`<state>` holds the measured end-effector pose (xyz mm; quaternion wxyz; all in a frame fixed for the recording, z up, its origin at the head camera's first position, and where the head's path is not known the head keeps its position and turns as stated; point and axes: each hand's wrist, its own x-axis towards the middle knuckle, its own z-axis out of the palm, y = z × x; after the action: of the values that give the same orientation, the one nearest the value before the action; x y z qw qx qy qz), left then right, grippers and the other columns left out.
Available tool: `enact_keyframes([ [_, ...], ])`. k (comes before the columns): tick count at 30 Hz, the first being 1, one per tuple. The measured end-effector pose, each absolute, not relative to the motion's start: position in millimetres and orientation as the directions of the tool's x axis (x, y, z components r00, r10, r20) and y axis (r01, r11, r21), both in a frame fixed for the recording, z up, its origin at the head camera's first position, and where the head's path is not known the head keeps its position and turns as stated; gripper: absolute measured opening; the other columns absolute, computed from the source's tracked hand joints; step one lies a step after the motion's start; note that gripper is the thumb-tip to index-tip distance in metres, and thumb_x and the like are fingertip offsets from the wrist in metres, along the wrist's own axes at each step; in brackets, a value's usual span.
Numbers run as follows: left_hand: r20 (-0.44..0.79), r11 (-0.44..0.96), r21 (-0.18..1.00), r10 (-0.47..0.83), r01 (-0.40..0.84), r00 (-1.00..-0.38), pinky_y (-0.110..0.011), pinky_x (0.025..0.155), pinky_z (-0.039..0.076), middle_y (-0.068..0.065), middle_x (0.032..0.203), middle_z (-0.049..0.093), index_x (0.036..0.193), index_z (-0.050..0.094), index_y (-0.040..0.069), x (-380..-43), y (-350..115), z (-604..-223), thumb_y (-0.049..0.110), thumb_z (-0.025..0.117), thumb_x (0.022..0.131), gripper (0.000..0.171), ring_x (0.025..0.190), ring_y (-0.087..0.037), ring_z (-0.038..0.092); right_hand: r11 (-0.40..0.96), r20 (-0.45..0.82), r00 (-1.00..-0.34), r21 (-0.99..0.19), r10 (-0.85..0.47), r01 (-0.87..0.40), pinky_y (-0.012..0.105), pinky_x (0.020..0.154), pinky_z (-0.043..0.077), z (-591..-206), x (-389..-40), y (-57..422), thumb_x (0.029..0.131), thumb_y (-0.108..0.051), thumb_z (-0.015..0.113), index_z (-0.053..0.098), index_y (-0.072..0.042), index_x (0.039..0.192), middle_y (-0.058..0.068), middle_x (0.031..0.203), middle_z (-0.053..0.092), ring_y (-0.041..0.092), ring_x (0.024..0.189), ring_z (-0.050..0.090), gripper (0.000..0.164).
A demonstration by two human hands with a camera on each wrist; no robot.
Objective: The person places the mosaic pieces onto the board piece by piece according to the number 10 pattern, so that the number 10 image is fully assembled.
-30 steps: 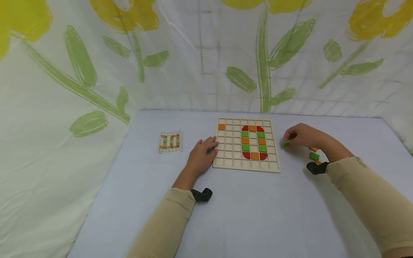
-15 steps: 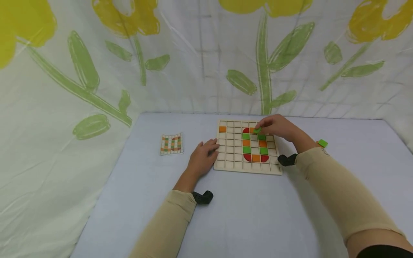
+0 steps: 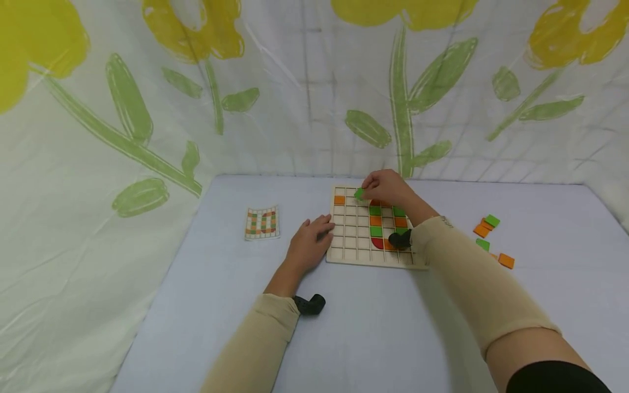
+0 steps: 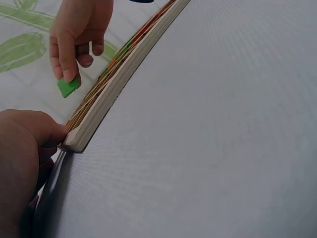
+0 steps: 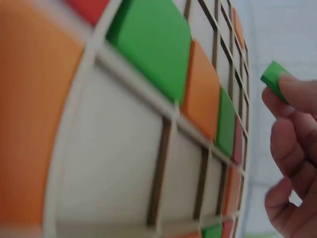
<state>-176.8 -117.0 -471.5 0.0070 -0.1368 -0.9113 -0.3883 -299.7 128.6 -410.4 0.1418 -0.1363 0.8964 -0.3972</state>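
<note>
My right hand (image 3: 387, 186) pinches a green square tile (image 3: 360, 194) between thumb and fingertips, over the back rows of the wooden grid board (image 3: 351, 252). In the left wrist view the green tile (image 4: 69, 87) shows raised above the board's edge. Red, orange and green tiles (image 5: 153, 47) sit in the board's cells as a rounded ring, partly hidden under my right arm. A lone orange tile (image 3: 339, 200) lies in the leftmost column near the back. My left hand (image 3: 308, 243) rests at the board's left edge, its fingertips touching it, the thumb (image 4: 52, 130) against the corner.
On the table's left lies a small printed card (image 3: 262, 223) with a coloured grid pattern. Right of the board several loose tiles are scattered, among them a green tile (image 3: 492, 220) and an orange tile (image 3: 506, 261). A flower-printed curtain (image 3: 275, 125) stands behind the table.
My right hand has carried the green tile from beside the board's right edge leftward, past the ring, to the back rows. My left hand has stayed at the left edge.
</note>
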Motion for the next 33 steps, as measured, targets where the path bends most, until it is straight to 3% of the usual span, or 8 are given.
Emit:
enact_keyframes([
  [9,0.121,0.656,0.71,0.242,0.254,-0.963,-0.037,0.125,0.019,0.002,0.149,0.049,0.131,0.065,0.012,-177,-116,-471,0.022,0.059,0.099,0.033,0.141,-0.016,0.042,0.725,-0.186,-0.927,-0.679,-0.326,-0.119,0.036,0.068,0.056,-415,-301,107,0.092,-0.026,0.07,0.075,-0.013,0.109,0.009,0.113,0.07,0.024,0.077,0.064,0.022],
  [16,0.118,0.665,0.703,0.242,0.253,-0.963,-0.035,0.125,0.019,0.003,0.149,0.049,0.131,0.065,0.013,-178,-116,-472,0.023,0.058,0.1,0.034,0.141,-0.014,0.041,0.772,-0.22,-0.922,-0.625,-0.318,-0.117,0.044,0.095,0.053,-416,-303,98,0.094,-0.024,0.068,0.075,-0.011,0.11,0.011,0.121,0.068,0.029,0.112,0.061,0.022],
  [19,0.117,0.666,0.701,0.244,0.254,-0.963,-0.035,0.125,0.02,0.003,0.149,0.049,0.131,0.065,0.013,-178,-116,-471,0.023,0.058,0.1,0.033,0.141,-0.014,0.042,0.777,-0.247,-0.918,-0.622,-0.31,-0.095,0.046,0.098,0.052,-415,-302,96,0.095,-0.023,0.067,0.075,-0.01,0.11,0.012,0.122,0.068,0.03,0.114,0.06,0.022],
  [33,0.129,0.666,0.698,0.243,0.262,-0.962,-0.037,0.125,0.021,0.002,0.148,0.05,0.129,0.066,0.012,-177,-116,-468,0.021,0.058,0.099,0.033,0.141,-0.017,0.043,0.833,-0.256,-0.925,-0.543,-0.28,-0.102,0.042,0.088,0.054,-412,-302,87,0.096,-0.022,0.066,0.075,-0.008,0.107,0.012,0.115,0.069,0.028,0.102,0.062,0.021],
])
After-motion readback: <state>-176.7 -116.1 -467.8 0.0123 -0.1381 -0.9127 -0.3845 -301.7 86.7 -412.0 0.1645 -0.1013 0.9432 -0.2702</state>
